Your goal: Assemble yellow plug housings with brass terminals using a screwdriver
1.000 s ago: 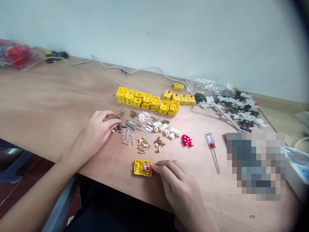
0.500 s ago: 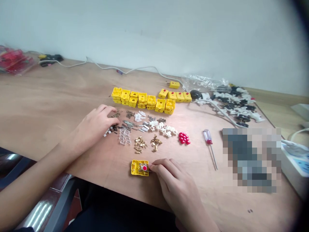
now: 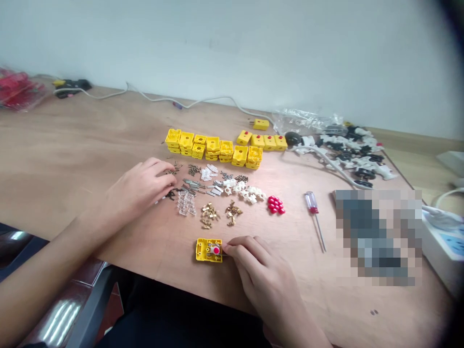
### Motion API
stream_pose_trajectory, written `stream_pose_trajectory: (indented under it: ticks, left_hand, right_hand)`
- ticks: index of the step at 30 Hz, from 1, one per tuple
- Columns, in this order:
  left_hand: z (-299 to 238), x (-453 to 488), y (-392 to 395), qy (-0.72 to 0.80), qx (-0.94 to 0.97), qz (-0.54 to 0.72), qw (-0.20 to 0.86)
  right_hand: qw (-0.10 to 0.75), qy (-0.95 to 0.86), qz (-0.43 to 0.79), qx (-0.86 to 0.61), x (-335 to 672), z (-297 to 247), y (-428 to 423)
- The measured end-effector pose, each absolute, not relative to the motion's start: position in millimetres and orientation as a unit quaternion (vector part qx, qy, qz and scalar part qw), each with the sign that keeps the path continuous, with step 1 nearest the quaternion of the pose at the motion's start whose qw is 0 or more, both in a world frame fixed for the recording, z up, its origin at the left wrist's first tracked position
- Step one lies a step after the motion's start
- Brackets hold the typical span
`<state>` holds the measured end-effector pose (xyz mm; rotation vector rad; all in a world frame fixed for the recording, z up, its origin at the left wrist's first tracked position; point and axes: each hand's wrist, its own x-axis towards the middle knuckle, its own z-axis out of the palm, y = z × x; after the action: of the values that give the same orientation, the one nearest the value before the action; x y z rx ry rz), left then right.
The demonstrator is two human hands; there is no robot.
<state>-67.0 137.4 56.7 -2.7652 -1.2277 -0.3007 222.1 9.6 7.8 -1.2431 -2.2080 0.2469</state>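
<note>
A yellow plug half-shell [image 3: 199, 251] lies open side up near the table's front edge. Inside it are metal parts and a white piece with a red button [image 3: 216, 250]. My right hand [image 3: 266, 270] pinches the shell's right end, where a thin metal pin sticks out. Farther back on the left, my left hand [image 3: 147, 183] hovers low over small black parts [image 3: 171, 194] and loose screws [image 3: 176, 167], its fingers bent and apart. Nothing is visible in it; its fingertips partly cover the small parts. Clear plastic pieces [image 3: 186, 204] lie just right of it.
Stacked yellow shells [image 3: 212, 145] stand behind the parts. Brass pieces [image 3: 209, 212], white holders [image 3: 250, 192], red buttons [image 3: 276, 205] and a screwdriver [image 3: 315, 220] lie about. Closed yellow plugs [image 3: 268, 141], black and white plugs with cable [image 3: 355, 154] and a power strip [image 3: 444, 237] are farther right.
My left hand stays over the small parts, its fingers shifting slightly. My right hand keeps its pinch on the yellow shell. The whole view has drifted a little.
</note>
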Motion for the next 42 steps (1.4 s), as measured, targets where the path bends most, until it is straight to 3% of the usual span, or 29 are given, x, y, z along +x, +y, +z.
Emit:
stream_pose_trajectory:
  ticks: [11, 23, 31, 42]
  left_hand:
    - [43.6, -49.5, 53.4, -0.411, -0.857, -0.257, -0.175]
    - [29.4, -31.1, 41.5, -0.448, -0.731, -0.365, -0.363]
    - [24.8, -27.6, 40.3, -0.502, -0.679, -0.38, -0.378]
    - [30.9, -9.8, 36.3, -0.432, -0.76, -0.351, -0.335]
  right_hand:
    - [0.296, -0.826, 0.108, -0.468, 221.6, 8.1, 9.2]
    - [0.293, -0.824, 0.104, -0.474, 220.8, 7.7, 9.8]
    - [0.29, -0.823, 0.113, -0.475, 220.9, 8.0, 9.9]
    - [0.299, -0.823, 0.118, -0.468, 221.2, 5.3, 9.0]
